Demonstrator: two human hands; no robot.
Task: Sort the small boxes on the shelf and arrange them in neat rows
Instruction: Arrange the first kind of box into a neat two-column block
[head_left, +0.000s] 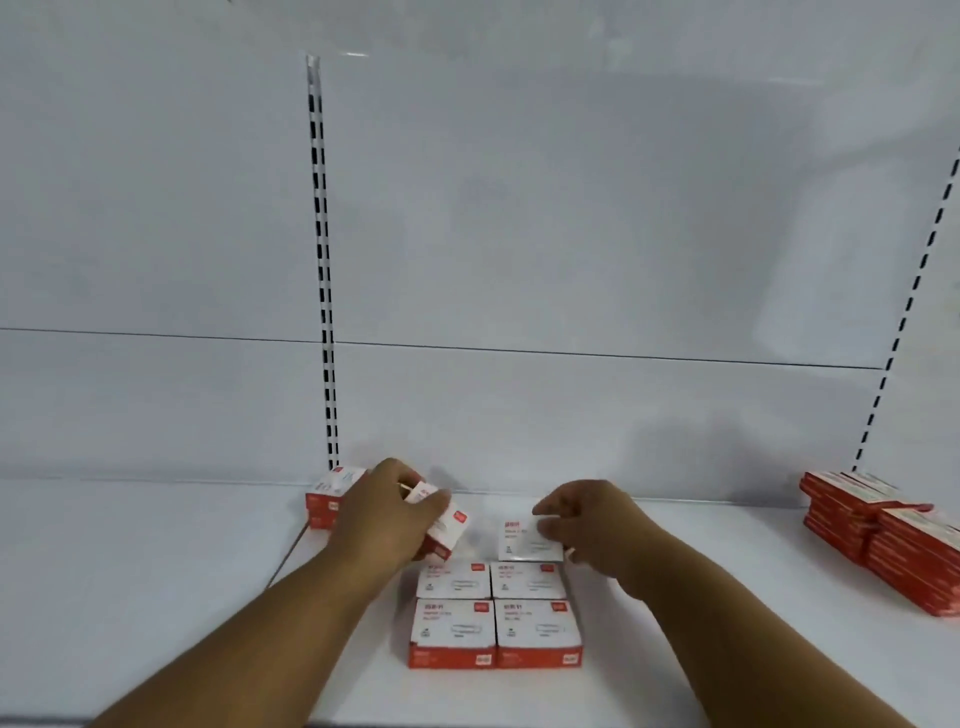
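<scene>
Red-and-white small boxes are being lined up on the white shelf (156, 597).

At the back edge a box stack (328, 498) is sitting by the slotted upright (323, 270); the left hand (387, 512) is gripping a tilted box (441, 525) above the shelf, beside four boxes (493, 613) lying two by two; the right hand (582, 525) is pinching a fifth box (527, 540) behind them; flat red packs (883, 535) are piling up at the right end.

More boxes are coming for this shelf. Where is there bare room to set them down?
Bare shelf lies between the right hand and the red stack, and left of the left hand. Crowded: the four-box block, both hands just behind it, and the boxes by the slotted upright.
</scene>
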